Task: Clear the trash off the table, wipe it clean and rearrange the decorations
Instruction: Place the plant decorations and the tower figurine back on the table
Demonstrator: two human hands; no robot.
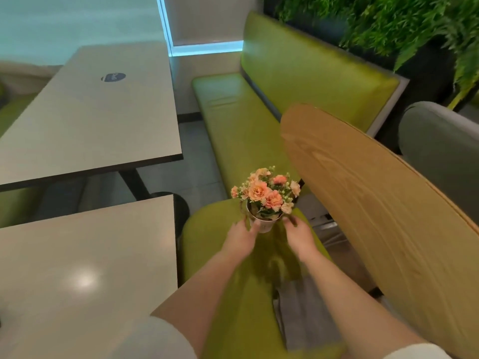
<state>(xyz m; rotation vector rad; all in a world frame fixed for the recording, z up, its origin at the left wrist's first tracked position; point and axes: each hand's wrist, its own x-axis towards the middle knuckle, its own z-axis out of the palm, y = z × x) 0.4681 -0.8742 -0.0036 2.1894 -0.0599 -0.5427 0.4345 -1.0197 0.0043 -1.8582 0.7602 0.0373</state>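
Note:
A small white pot of orange and pink flowers [265,196] stands on the end of a green bench seat [207,234]. My left hand [242,235] touches the pot's left side with thumb and fingers around its wall. My right hand [298,233] is close to the pot's right side, fingers blurred, contact unclear. The near grey table [85,268] lies to my left with a bare shiny top.
A second grey table [98,104] with a dark round sticker [113,77] stands further back left. A long green bench [246,120] runs along the wall. A wooden chair back [375,203] rises at right. Green plants [388,19] hang top right.

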